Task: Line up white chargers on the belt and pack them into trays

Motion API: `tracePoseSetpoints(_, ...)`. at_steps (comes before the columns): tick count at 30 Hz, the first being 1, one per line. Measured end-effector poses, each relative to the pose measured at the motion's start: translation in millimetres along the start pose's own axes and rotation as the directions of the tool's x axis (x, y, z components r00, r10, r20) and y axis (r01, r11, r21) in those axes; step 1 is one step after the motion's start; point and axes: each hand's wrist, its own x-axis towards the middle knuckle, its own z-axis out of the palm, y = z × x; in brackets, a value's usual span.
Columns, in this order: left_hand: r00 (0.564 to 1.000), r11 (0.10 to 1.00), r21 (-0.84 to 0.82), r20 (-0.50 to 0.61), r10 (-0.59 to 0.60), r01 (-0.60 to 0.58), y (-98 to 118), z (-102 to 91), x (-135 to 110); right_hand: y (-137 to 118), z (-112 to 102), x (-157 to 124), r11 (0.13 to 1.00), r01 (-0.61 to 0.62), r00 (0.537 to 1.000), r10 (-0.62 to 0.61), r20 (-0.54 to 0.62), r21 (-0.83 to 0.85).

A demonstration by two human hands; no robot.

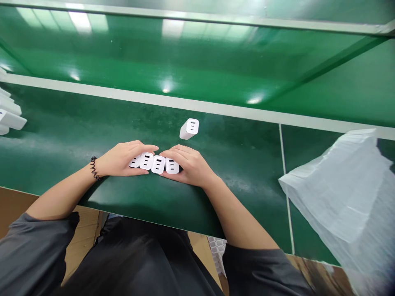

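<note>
Several white USB chargers (158, 164) stand side by side in a row on the green table, their port faces turned up. My left hand (125, 158) curls around the left end of the row, thumb on the near side and fingers on the far side. Around the right end, my right hand (188, 164) grips in the same way. The hands partly cover the outer chargers. Beyond them, a single white charger (189, 128) stands alone on the table, apart from both hands.
More white chargers (10, 113) are piled at the left edge. Thin white sheets or bags (336, 185) lie on the right and hang over the front edge. A pale strip (138, 97) runs along the back of the green table (247, 172). Cardboard (82, 238) shows below.
</note>
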Motion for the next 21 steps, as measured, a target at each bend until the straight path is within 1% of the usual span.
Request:
tracePoseSetpoints(6,1.000,1.000,0.007,0.010,-0.004,0.004,-1.5,0.1,-0.7,0.1,0.0,-0.2,0.999,-0.002,1.000,0.002,0.014,-0.034)
tracePoseSetpoints(10,1.000,1.000,0.007,0.010,-0.004,0.004,-0.9,-0.3,-1.0,-0.2,-0.8,-0.1,0.999,0.011,1.000,-0.011,-0.001,-0.041)
tracePoseSetpoints(17,1.000,1.000,0.010,0.014,-0.012,0.012,-1.4,-0.2,-0.8,-0.1,-1.0,-0.6,0.999,-0.011,1.000,0.012,0.013,-0.042)
tracePoseSetpoints(21,1.000,1.000,0.010,0.006,-0.007,0.007,-0.1,-0.4,0.0,-0.2,-1.0,-1.0,0.998,-0.003,1.000,0.004,0.010,-0.062)
